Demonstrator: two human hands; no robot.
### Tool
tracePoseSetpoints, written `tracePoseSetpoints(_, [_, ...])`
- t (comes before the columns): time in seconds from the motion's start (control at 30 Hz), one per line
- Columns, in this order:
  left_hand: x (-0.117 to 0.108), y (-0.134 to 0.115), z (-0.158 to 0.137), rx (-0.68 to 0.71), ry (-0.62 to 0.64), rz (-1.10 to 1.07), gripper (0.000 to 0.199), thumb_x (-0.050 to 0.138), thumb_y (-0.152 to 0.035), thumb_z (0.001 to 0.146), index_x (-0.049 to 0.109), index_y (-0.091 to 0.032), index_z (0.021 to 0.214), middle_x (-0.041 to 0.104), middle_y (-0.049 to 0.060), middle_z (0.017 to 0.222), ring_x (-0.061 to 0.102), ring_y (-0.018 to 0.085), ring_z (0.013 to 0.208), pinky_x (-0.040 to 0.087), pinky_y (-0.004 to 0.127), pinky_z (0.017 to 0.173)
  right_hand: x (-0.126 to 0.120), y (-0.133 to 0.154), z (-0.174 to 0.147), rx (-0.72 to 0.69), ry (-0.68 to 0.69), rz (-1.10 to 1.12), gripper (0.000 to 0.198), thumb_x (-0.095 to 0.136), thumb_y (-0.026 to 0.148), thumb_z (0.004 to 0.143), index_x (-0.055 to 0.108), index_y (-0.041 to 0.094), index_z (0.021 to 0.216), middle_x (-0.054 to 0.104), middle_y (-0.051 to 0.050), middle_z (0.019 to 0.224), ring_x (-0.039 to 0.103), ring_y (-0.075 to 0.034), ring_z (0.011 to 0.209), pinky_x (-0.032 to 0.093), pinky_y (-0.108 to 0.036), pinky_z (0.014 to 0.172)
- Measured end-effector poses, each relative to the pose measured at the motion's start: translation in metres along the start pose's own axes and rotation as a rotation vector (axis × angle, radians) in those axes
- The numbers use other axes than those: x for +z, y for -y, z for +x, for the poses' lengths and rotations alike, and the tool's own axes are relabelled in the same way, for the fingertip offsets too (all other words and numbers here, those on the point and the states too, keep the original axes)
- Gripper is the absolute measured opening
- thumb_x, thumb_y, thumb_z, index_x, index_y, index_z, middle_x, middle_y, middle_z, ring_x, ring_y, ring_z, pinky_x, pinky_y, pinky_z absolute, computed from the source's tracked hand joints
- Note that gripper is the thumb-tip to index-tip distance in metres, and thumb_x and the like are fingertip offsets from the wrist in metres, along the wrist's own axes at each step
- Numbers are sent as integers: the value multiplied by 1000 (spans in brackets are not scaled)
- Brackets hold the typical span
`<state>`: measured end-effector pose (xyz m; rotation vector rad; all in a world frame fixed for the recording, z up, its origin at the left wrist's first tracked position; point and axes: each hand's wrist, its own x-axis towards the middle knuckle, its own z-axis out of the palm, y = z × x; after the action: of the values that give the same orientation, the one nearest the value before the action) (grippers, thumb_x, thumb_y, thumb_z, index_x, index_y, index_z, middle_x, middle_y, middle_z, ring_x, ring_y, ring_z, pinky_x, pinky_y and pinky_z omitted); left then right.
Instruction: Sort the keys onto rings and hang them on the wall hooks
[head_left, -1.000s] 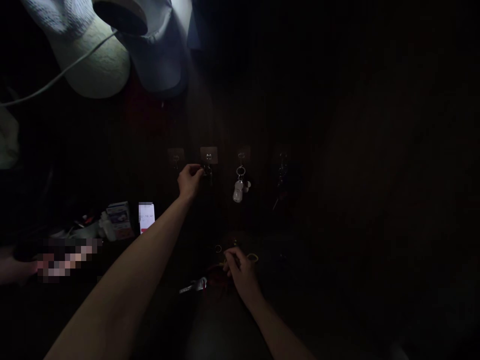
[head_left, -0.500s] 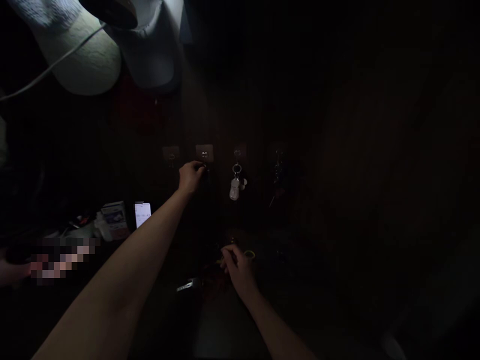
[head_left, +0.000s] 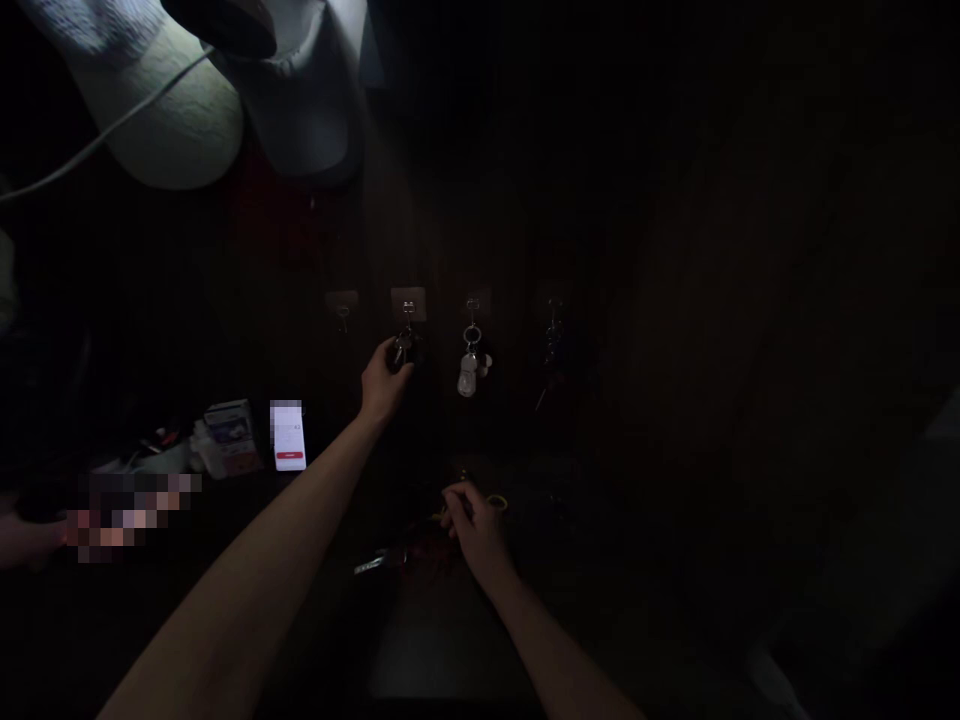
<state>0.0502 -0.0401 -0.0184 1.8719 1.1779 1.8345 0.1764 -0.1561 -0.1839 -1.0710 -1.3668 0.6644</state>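
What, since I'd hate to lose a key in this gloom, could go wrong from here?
The left hand has finger and thumb parted around the keys just below the hook; a nudge might knock them loose. The silvery piece lower down is dimly lit and might be overlooked. The yellow loop beside the right hand could snag on it.

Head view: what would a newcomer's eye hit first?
Probably the brightly lit pale cap at upper left, then the glowing phone lower down on the left. Next, near the middle, the left hand at keys hanging below the second hook from the left, with a pale fob hanging just to their right.
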Motion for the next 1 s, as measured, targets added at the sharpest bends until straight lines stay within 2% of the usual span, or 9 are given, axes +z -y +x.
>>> tracePoseSetpoints(0.1, [4,4,-19,47,-32,-96,57,68,-12,64,53,-24,118,54,6,122,47,23,116,32,35,102,-1,2,0,-5,-8,-6,30,43,48,83,56,21,79,54,4,51,49,-10,42,39,-19,44])
tracePoseSetpoints(0.17, [6,8,-31,41,-17,-122,60,67,-11,64,52,-25,120,50,6,125,44,23,119,33,36,101,0,2,0,-7,-12,-10,30,43,47,83,56,21,79,54,4,50,49,-9,42,39,-19,44])
tracePoseSetpoints(0.33, [4,20,-60,-23,123,-105,53,62,-13,68,55,-29,118,46,6,124,45,24,115,41,37,94,1,-2,1,21,-14,-5,28,43,45,83,56,20,79,53,5,49,48,-9,41,38,-19,42])
tracePoseSetpoints(0.43, [-1,29,-79,-59,187,-136,41,63,-14,68,64,-30,105,47,5,122,42,24,118,36,37,99,1,-4,2,7,-13,-10,29,43,46,83,56,21,78,53,5,49,49,-9,41,38,-19,42])
tracePoseSetpoints(0.6, [-14,44,-107,-132,238,-145,32,63,-12,66,69,-29,93,52,4,115,45,23,115,28,38,104,-1,-4,4,8,-53,10,29,44,47,81,56,21,77,53,5,50,49,-9,42,38,-19,42])
tracePoseSetpoints(0.9, [-27,65,-143,-177,342,-111,25,59,-11,67,70,-27,83,58,4,106,51,23,105,32,40,102,-11,2,9,90,-226,129,29,48,46,79,56,18,79,55,4,50,49,-10,42,38,-19,42])
tracePoseSetpoints(1.0, [-28,67,-153,-122,378,-41,23,56,-15,72,70,-29,84,60,4,104,54,22,101,36,39,98,-15,4,10,109,-269,177,28,50,45,78,55,18,78,55,4,50,49,-10,41,39,-20,42])
